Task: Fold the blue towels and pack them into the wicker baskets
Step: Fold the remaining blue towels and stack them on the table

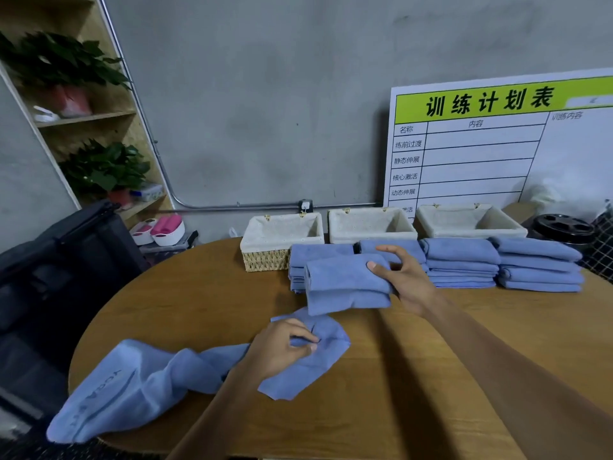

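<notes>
A loose blue towel (pixel 139 383) lies rumpled across the front left of the wooden table (pixel 414 376), one end hanging over the edge. My left hand (pixel 282 350) pinches that towel near its right end. My right hand (pixel 404 277) grips the right end of a folded blue towel (pixel 345 283), held just above the table in front of a towel stack (pixel 318 257). Two more stacks of folded towels (pixel 461 263) (pixel 537 267) stand to the right. Three lined wicker baskets (pixel 282 234) (pixel 371 224) (pixel 467 220) stand in a row behind them, with nothing visible inside.
A white board with a green header (pixel 497 144) leans on the wall behind the baskets. A black round container (pixel 564 229) sits at the far right. A dark bag (pixel 59 277) stands left of the table, beside a shelf with potted plants (pixel 99 167).
</notes>
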The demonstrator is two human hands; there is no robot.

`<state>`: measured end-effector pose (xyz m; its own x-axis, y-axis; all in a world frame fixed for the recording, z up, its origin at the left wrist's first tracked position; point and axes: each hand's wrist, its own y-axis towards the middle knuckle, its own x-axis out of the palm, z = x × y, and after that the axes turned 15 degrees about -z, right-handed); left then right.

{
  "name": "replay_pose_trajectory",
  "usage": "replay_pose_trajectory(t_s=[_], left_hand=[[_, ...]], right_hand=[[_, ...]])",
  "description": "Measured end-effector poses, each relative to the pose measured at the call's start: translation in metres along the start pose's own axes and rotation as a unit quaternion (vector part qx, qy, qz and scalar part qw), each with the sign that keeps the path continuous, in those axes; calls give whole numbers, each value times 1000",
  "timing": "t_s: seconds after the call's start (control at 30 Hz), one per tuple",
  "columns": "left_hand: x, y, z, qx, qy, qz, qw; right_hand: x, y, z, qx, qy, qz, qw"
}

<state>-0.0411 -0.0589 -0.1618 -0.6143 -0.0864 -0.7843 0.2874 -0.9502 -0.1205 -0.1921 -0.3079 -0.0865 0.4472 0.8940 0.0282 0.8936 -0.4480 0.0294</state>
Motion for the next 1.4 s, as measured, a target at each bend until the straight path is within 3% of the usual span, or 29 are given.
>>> replay_pose_trajectory(t_s=[0.07,0.1,0.17,0.2,0.23,0.27,0.33,0.43,0.5,0.63,0.77,0.9,1.17,1.4], left_hand=[[0,8,6,-16,-103,31,994],[-4,12,12,-39,-223,66,972],[-16,17,16,-80,-513,108,848],[-23,19,13,-84,-607,99,784],[-31,19,9,-84,-652,74,750],[-39,18,5,-79,-669,52,737],[-56,14,0,-91,-663,43,742],[-79,11,-15,-158,-561,49,811],[-93,12,-31,-188,-506,60,840],[-116,9,-60,-197,-457,117,859],[-113,7,-86,-233,-341,167,895],[-105,17,-105,-230,-336,224,886],[-127,29,-131,-250,-398,250,847],[-129,56,-124,-236,-401,238,852]], right_hand=[[7,1,-4,-3,15,0,1000],[12,3,-4,-1,18,-2,1000],[25,7,3,11,5,1,1000],[32,10,9,16,-3,4,1000],[41,12,16,20,-9,4,1000],[49,15,23,25,-15,7,1000],[66,25,35,31,-36,19,999],[90,43,45,39,-80,29,996],[108,56,47,22,-135,30,990],[145,79,51,-12,-222,61,973],[170,92,68,-9,-271,59,961],[167,91,88,-42,-280,65,957],[152,98,80,-47,-384,10,922],[145,106,78,-17,-397,-15,918]])
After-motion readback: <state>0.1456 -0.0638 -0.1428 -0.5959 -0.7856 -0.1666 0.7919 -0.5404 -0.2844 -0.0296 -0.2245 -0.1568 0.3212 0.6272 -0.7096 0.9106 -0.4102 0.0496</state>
